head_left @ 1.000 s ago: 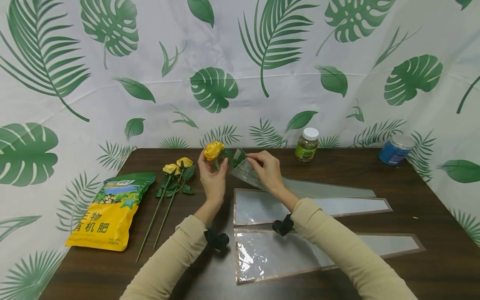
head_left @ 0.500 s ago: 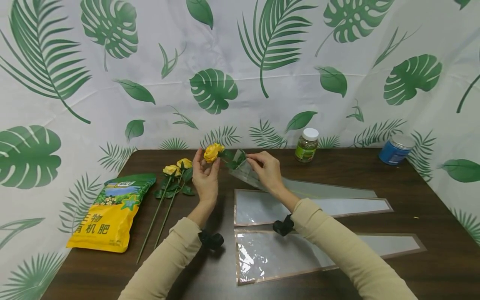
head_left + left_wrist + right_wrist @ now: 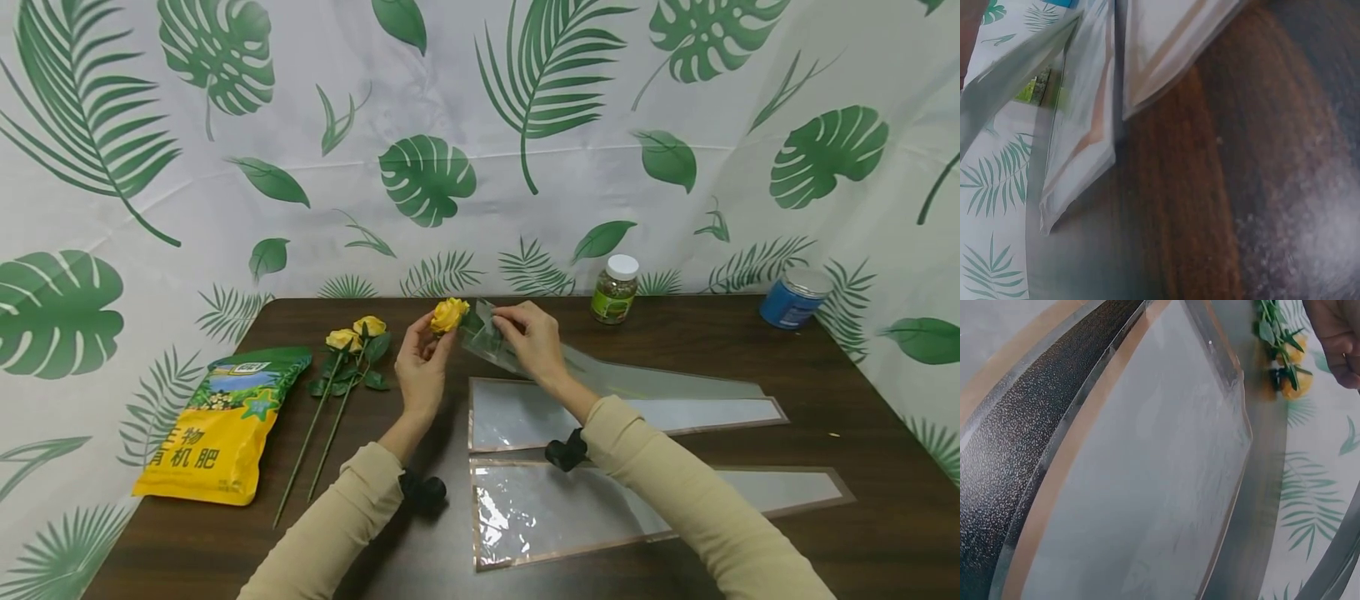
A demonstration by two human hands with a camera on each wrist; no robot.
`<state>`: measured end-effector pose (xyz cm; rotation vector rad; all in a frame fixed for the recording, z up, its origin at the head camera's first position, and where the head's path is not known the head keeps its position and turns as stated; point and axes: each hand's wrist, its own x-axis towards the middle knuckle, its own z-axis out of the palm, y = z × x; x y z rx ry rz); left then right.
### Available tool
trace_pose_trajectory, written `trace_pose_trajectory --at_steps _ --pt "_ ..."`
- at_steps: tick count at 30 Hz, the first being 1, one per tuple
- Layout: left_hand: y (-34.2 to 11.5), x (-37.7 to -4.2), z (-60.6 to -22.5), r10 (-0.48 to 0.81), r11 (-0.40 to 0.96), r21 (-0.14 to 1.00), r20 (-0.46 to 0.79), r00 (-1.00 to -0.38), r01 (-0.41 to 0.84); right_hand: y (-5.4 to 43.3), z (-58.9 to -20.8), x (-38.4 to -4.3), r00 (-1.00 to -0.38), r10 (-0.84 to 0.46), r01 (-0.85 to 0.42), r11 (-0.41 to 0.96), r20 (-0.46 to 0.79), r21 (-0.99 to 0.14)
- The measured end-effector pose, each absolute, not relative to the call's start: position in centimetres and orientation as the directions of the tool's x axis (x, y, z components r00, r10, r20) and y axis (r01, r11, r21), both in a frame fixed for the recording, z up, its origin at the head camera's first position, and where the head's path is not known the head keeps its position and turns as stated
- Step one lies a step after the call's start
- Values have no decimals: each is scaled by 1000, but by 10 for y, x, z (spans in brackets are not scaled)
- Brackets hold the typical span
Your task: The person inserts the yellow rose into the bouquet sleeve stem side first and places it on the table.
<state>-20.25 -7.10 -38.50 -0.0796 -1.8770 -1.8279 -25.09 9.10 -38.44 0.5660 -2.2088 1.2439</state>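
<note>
Near the table's back edge, my left hand (image 3: 422, 367) holds a yellow rose (image 3: 450, 315) just under its bloom. The rose's stem and leaves lie inside a clear, tapered flower sleeve (image 3: 600, 373), whose narrow end points right. My right hand (image 3: 536, 342) pinches the sleeve's mouth between thumb and fingers, just beside the bloom. In the left wrist view the sleeve (image 3: 1010, 81) slants across the upper left. Two more yellow roses (image 3: 343, 340) with green leaves lie on the table left of my left hand.
Two flat sleeves (image 3: 540, 508) with brown borders lie in front of the raised one. A yellow-green fertiliser bag (image 3: 217, 433) lies at the left. A white-capped jar (image 3: 613, 292) and a blue can (image 3: 795, 300) stand at the back right of the dark table (image 3: 420, 558).
My left hand first slid left off the bloom, then came back right. The rose has moved right, deeper into the sleeve, its bloom now close to the mouth. My right hand has stayed in place.
</note>
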Motion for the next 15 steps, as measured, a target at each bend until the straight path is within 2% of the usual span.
trace_pose_trajectory --at_steps 6,15 --pt "-71 -203 -388 -253 130 906 423 -870 403 90 -384 -251 -762 -95 -595 492 640 -636" --pt "-72 -223 -418 -233 180 887 458 -858 424 88 -383 -250 -760 -118 -607 481 639 -633"
